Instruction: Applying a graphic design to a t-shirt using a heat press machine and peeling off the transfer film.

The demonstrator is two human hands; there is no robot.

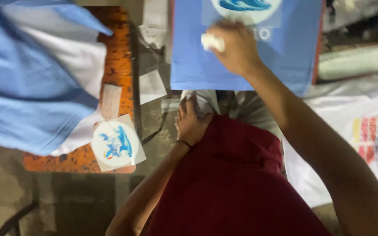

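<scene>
My right hand [237, 48] is closed on a small white pad [212, 42] and presses it on a blue garment [206, 65] laid flat on a platen. A round white transfer with a blue wave design [246, 6] lies on the garment just above the hand. My left hand [190, 122] rests low against grey cloth [206, 101] at my waist, fingers curled on its edge. My red shirt [237, 183] fills the lower middle.
A pile of blue and white garments [31, 74] lies on an orange bench [119, 52] at left, with a round wave transfer sheet [117, 143] beside it. White printed cloth [364, 131] and a folded pale green cloth [355, 62] sit at right. Paper scraps [151, 86] lie between.
</scene>
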